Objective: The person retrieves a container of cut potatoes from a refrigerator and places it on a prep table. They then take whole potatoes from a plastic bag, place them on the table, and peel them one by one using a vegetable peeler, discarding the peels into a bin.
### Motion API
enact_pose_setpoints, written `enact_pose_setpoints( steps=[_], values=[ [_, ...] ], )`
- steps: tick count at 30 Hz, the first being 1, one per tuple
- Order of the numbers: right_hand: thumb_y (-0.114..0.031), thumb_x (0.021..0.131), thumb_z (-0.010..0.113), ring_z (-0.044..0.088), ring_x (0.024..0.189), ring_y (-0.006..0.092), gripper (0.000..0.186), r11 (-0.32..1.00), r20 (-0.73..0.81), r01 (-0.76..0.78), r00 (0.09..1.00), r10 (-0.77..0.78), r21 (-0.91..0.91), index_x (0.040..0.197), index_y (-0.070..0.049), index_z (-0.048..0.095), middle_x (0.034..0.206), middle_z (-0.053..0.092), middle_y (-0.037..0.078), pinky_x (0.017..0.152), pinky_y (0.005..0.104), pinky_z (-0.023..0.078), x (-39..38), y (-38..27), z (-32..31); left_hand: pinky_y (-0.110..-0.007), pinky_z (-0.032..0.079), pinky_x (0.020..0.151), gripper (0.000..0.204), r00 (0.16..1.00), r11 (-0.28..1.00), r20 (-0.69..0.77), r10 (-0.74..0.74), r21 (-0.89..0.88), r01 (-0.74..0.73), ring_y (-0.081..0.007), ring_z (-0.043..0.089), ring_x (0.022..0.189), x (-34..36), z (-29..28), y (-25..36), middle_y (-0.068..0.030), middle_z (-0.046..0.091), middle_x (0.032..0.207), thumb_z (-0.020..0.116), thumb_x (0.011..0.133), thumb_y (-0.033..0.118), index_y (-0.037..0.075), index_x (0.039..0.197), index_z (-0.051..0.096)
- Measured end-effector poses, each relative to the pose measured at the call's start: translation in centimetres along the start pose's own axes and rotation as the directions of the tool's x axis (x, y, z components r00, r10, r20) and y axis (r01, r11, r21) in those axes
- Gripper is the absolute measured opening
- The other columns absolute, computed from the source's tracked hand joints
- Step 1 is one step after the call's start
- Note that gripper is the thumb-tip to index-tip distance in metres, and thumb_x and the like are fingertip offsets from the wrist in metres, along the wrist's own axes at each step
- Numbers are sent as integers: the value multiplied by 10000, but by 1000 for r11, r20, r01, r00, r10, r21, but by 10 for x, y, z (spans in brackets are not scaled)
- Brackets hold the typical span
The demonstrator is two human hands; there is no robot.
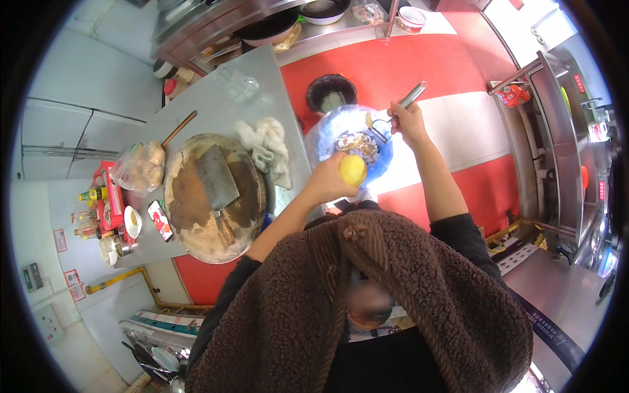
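Note:
My left hand grips a peeled yellow potato over a bin lined with a blue plastic bag that holds peelings. My right hand is closed on a metal-handled peeler, raised above the right side of the bag. The two hands are a little apart, the potato lower and to the left of the peeler.
A steel counter at my left carries a round wooden chopping board with a cleaver, a white cloth, a bag of potatoes and sauce bottles. A black bowl sits on the red and white floor.

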State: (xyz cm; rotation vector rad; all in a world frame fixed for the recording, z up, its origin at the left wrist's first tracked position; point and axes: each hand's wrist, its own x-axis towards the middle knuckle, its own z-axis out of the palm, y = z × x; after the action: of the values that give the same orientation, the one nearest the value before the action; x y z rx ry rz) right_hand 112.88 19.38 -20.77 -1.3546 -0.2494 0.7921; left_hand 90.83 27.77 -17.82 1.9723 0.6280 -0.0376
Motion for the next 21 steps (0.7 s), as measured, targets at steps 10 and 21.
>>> enact_pose_setpoints(
  steps=[10, 21],
  values=[
    [-166, 896, 529, 417, 437, 54, 140, 973, 304, -180, 944, 129, 143, 865, -57, 447, 693, 521, 36, 326, 192, 332, -40, -6, 27, -398, 464, 761, 570, 990, 972, -129, 61, 233, -30, -353, 581, 889, 4, 8, 6, -184, 594, 922, 739, 535, 176, 29, 1024, 484],
    [-127, 886, 521, 417, 447, 76, 114, 983, -71, -92, 992, 104, 160, 850, -49, 446, 710, 527, 58, 351, 215, 354, -18, 20, -16, -350, 454, 781, 539, 909, 952, -288, 302, 45, -303, -263, 566, 916, 0, 16, -1, -126, 558, 976, 748, 593, 133, 42, 1048, 474]
  ],
)
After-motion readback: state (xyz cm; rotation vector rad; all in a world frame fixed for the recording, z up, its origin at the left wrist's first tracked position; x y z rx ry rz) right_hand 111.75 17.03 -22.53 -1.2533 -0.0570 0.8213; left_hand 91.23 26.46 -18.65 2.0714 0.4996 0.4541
